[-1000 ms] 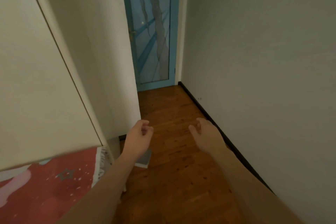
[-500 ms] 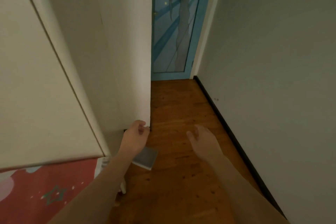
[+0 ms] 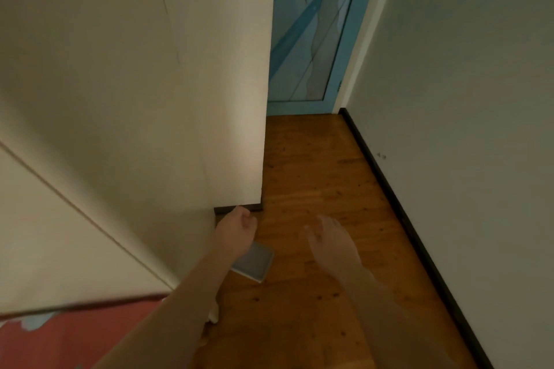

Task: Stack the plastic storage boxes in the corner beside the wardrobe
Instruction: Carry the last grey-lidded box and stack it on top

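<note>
A flat grey plastic lid or box [image 3: 253,262] lies on the bare wooden floor [image 3: 314,177] just beside the cream wardrobe's [image 3: 135,99] near corner, its left part hidden behind the left hand [image 3: 235,237]; which it is cannot be told, and no writing shows. The left hand hangs loosely curled, holding nothing. The right hand [image 3: 332,244], blurred, is spread and empty. Open floor runs between wardrobe and grey wall [image 3: 464,99] to a far blue glass door [image 3: 308,39]. A red patterned rug [image 3: 75,335] is cut off near left.

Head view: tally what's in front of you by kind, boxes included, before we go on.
Plastic storage boxes: 0 in view
Hands: 2, left hand and right hand, both empty
Flat grey item on floor: 1
Blue glass door: 1
Cream wardrobe: 1
Total: 5
</note>
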